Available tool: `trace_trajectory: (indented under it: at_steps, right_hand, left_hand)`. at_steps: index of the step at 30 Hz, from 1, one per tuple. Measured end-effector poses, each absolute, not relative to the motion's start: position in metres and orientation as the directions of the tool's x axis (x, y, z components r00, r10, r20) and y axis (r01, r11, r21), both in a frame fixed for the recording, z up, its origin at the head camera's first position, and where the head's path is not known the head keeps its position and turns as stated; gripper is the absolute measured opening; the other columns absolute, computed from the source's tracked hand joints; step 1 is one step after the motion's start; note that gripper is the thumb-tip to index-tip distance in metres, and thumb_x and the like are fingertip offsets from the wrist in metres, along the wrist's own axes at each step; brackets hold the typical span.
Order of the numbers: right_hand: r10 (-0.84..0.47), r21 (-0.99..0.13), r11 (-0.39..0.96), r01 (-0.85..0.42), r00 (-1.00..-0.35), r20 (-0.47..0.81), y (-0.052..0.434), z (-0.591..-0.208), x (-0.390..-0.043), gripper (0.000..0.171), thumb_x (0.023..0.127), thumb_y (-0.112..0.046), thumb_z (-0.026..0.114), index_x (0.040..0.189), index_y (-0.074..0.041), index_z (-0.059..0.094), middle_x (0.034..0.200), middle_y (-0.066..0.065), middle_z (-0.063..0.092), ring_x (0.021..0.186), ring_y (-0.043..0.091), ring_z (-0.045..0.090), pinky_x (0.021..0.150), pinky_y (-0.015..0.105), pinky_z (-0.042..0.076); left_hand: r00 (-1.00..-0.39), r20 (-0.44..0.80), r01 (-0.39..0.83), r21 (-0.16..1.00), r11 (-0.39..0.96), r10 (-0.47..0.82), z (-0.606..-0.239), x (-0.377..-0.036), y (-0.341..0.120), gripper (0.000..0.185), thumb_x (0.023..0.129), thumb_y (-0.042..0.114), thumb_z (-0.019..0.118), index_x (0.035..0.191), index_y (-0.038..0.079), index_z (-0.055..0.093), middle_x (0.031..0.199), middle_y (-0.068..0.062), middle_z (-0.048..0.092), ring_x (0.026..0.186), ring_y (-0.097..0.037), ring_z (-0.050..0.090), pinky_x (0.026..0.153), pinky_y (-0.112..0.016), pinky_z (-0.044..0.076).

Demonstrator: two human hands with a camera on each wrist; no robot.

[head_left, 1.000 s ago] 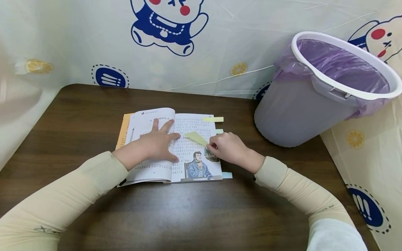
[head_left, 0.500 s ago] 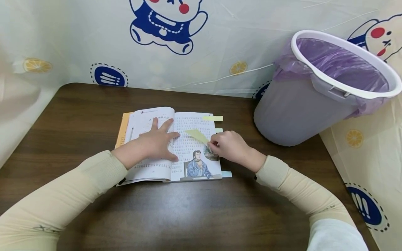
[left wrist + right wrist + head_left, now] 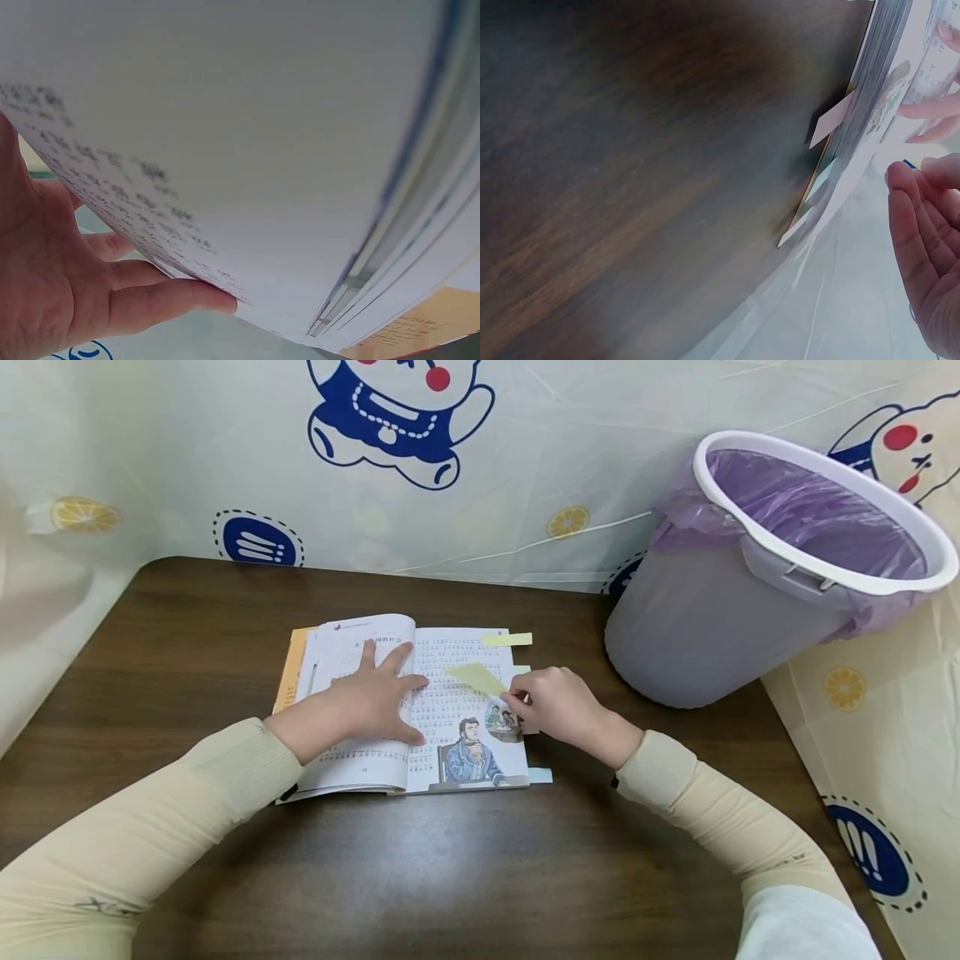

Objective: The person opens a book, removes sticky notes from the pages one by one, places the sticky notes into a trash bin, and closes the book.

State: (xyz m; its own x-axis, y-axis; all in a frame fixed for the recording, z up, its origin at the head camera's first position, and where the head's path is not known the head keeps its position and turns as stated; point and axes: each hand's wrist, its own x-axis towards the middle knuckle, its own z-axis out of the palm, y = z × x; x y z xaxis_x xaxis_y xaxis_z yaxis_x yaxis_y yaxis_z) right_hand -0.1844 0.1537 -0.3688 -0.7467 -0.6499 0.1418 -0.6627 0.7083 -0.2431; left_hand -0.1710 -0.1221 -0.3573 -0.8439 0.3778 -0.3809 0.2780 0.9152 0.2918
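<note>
table (image 3: 480, 877): dark wood, bare in the near part, with both sleeves coming in from the near corners.
book (image 3: 450, 727): lies open in the middle of the table, spine running near to far; the picture of a man is on the near part of the right page.
left hand (image 3: 371, 697): flat on the left page, fingers straight and spread, pointing far and a little right — it presses the page down and holds nothing.
right hand (image 3: 558, 702): at the right edge of the right page, fingers curled, pinching the near-right end of the yellow sticky strip (image 3: 476, 677).
strip position: it is lifted over the right page, long axis from the fingers toward the far left, between the two hands — the right hand has it, the left is just beside its free end.
other tabs: one yellow tab (image 3: 508, 639) sticks out at the far right edge of the book, one pale blue tab (image 3: 542, 775) at the near right corner.
waste bin (image 3: 750, 585): right and a little farther than the right hand, tilted, lined with a purple bag, its mouth open; nothing stands between hand and bin.
backdrop (image 3: 480, 468): a printed cartoon sheet behind the table.
</note>
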Motion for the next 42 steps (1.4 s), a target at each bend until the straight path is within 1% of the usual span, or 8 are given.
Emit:
trace_trajectory:
  at_steps: [5,15,21,25,28,34,38,42]
  right_hand:
    - [-0.630,-0.268,0.719,-0.642,-0.764,0.140,0.158,-0.366,-0.187,0.012,0.094,-0.015,0.077,0.091,-0.003,0.079,0.070,0.002,0.069,0.051,0.009,0.049,0.049,0.024,0.041]
    - [-0.586,-0.293,0.738,-0.608,-0.793,0.166,0.166,-0.363,-0.190,0.014,0.096,-0.017,0.075,0.093,-0.004,0.078,0.078,0.003,0.071,0.059,0.012,0.054,0.057,0.028,0.048]
    - [-0.578,-0.354,0.737,-0.576,-0.808,0.113,0.171,-0.358,-0.193,0.013,0.098,-0.016,0.072,0.096,-0.004,0.077,0.079,0.003,0.070,0.060,0.012,0.053,0.058,0.030,0.047]
    - [-0.581,-0.420,0.725,-0.546,-0.812,0.054,0.174,-0.352,-0.196,0.014,0.100,-0.014,0.069,0.102,-0.003,0.077,0.082,0.007,0.072,0.059,0.010,0.056,0.060,0.031,0.049]
    - [-0.578,-0.436,0.726,-0.532,-0.816,0.034,0.177,-0.346,-0.197,0.015,0.100,-0.013,0.068,0.105,-0.002,0.077,0.086,0.010,0.074,0.059,0.010,0.059,0.061,0.032,0.050]
    - [-0.567,-0.416,0.733,-0.538,-0.821,0.062,0.181,-0.334,-0.197,0.015,0.097,-0.011,0.073,0.108,-0.003,0.079,0.091,0.007,0.076,0.065,0.012,0.064,0.060,0.032,0.052]
    - [-0.567,-0.422,0.722,-0.549,-0.818,0.096,0.186,-0.326,-0.197,0.015,0.097,-0.013,0.073,0.107,-0.003,0.080,0.086,0.006,0.075,0.066,0.014,0.065,0.060,0.032,0.052]
    - [-0.563,-0.419,0.708,-0.568,-0.813,0.152,0.190,-0.317,-0.196,0.016,0.099,-0.015,0.071,0.104,-0.003,0.079,0.081,0.004,0.074,0.063,0.013,0.064,0.059,0.033,0.050]
  left_hand:
    - [-0.846,-0.382,0.275,0.286,0.918,0.372,-0.357,-0.172,-0.122,0.090,0.080,0.050,0.085,0.154,0.013,0.049,0.170,-0.019,-0.001,0.145,-0.062,-0.012,0.090,-0.088,0.026]
    - [-0.846,-0.381,0.271,0.295,0.916,0.373,-0.359,-0.171,-0.122,0.089,0.080,0.050,0.085,0.154,0.013,0.049,0.170,-0.019,-0.001,0.145,-0.062,-0.013,0.091,-0.088,0.025]
    - [-0.846,-0.375,0.278,0.296,0.914,0.379,-0.360,-0.172,-0.123,0.090,0.080,0.050,0.084,0.154,0.013,0.049,0.170,-0.019,-0.001,0.145,-0.062,-0.013,0.091,-0.088,0.026]
    - [-0.848,-0.370,0.281,0.292,0.914,0.379,-0.360,-0.172,-0.123,0.090,0.080,0.050,0.085,0.154,0.013,0.050,0.170,-0.020,-0.001,0.145,-0.062,-0.012,0.090,-0.088,0.027]
    - [-0.849,-0.369,0.282,0.290,0.915,0.379,-0.359,-0.172,-0.123,0.090,0.079,0.051,0.085,0.153,0.013,0.050,0.170,-0.020,0.000,0.145,-0.062,-0.012,0.090,-0.088,0.027]
    - [-0.850,-0.365,0.285,0.288,0.914,0.380,-0.360,-0.172,-0.125,0.089,0.080,0.051,0.084,0.153,0.014,0.050,0.170,-0.020,0.001,0.145,-0.063,-0.010,0.090,-0.087,0.030]
    - [-0.849,-0.363,0.287,0.290,0.913,0.383,-0.361,-0.172,-0.125,0.089,0.079,0.052,0.084,0.153,0.014,0.051,0.170,-0.021,0.001,0.145,-0.064,-0.009,0.089,-0.087,0.032]
    - [-0.847,-0.366,0.293,0.284,0.913,0.386,-0.361,-0.173,-0.124,0.090,0.079,0.053,0.084,0.153,0.014,0.051,0.170,-0.021,0.001,0.145,-0.064,-0.008,0.089,-0.086,0.034]
